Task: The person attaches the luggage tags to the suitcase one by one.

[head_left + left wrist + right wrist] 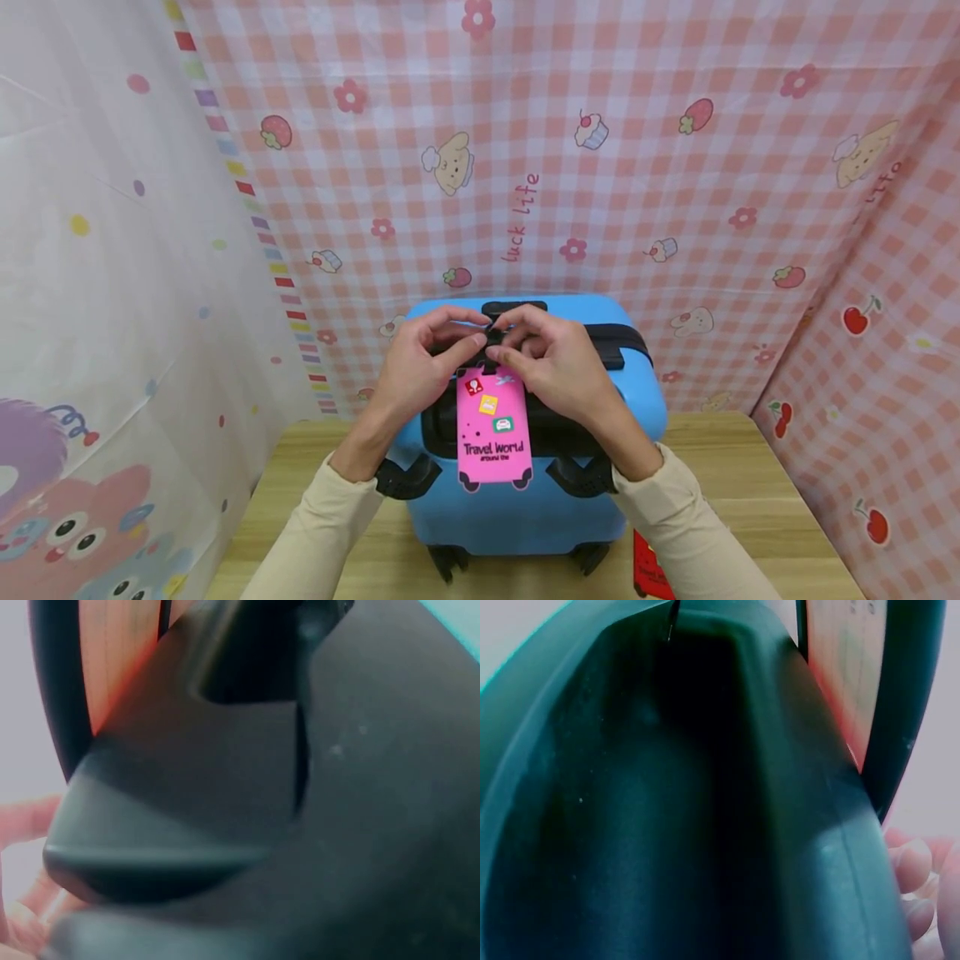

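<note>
A pink luggage tag (pixel 491 454) printed "Travel World" hangs against the front of a blue suitcase (pixel 517 521). Its short black strap (pixel 492 336) rises toward the suitcase's black top handle (pixel 514 309). From the left, my left hand (pixel 429 354) pinches the strap between thumb and fingers. My right hand (pixel 558 358) pinches it from the other side, fingers curled. The fingertips partly hide the strap and its fastening. Dark suitcase parts fill both wrist views, with fingers (pixel 30 911) at the left wrist view's edge and fingers (pixel 915 874) at the right wrist view's edge.
The suitcase stands on a wooden table (pixel 720 492). A red luggage tag (pixel 649 571) lies beside it, partly under the right sleeve. A black band (pixel 618 335) crosses the suitcase top. Checked cloth (pixel 600 192) hangs behind, and a white patterned sheet (pixel 142 275) hangs on the left.
</note>
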`<state>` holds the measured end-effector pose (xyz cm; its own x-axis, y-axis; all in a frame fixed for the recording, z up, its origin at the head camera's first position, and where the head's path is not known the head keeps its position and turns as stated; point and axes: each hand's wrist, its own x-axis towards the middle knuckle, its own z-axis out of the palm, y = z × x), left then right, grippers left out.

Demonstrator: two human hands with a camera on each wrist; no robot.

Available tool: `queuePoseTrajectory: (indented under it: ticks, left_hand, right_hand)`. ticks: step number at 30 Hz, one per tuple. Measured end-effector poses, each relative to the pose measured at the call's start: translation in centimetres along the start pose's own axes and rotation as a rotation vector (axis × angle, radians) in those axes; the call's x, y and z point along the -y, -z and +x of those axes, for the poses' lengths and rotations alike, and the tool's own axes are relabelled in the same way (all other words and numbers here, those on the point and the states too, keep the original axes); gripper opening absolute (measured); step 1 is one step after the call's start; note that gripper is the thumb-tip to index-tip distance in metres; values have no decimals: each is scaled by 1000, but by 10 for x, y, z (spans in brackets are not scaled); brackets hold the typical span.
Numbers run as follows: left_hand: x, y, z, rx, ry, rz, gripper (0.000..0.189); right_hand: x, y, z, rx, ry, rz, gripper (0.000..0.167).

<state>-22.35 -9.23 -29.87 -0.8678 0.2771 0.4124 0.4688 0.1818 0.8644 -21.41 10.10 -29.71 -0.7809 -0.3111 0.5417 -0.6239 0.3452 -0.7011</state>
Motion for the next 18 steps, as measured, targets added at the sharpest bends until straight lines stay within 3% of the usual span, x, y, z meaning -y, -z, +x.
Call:
queuePoseTrajectory:
  ticks: [11, 18]
  left_hand:
    - [0, -2, 0, 20, -41, -13, 21]
    - [0, -3, -2, 0, -21, 74, 21]
  right_hand:
    - [0, 2, 0, -3, -44, 33, 11]
    - [1, 1, 0, 1, -44, 69, 10]
